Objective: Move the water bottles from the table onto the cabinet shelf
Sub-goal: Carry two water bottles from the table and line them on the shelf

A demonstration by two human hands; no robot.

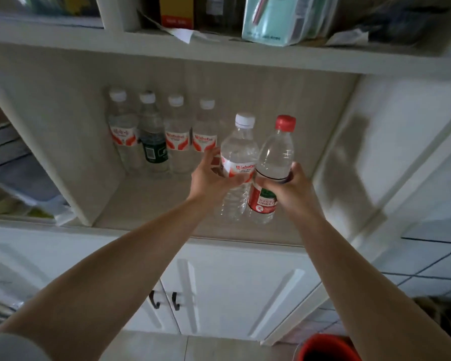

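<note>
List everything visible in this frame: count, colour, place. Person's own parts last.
Shelf bottles: 4, clear, white caps, three red labels, one dark green; row at shelf back.
White-cap bottle: 1, clear, red label; in left hand.
Red-cap bottle: 1, clear, red label; in right hand.
Cabinet shelf: 1, pale wood.
Cabinet doors: 2, white, dark handles; below shelf.
Teal pack: 1; upper shelf.
Red bucket: 1; floor, lower right.
Left hand: grips white-cap bottle.
Right hand: grips red-cap bottle.
</note>
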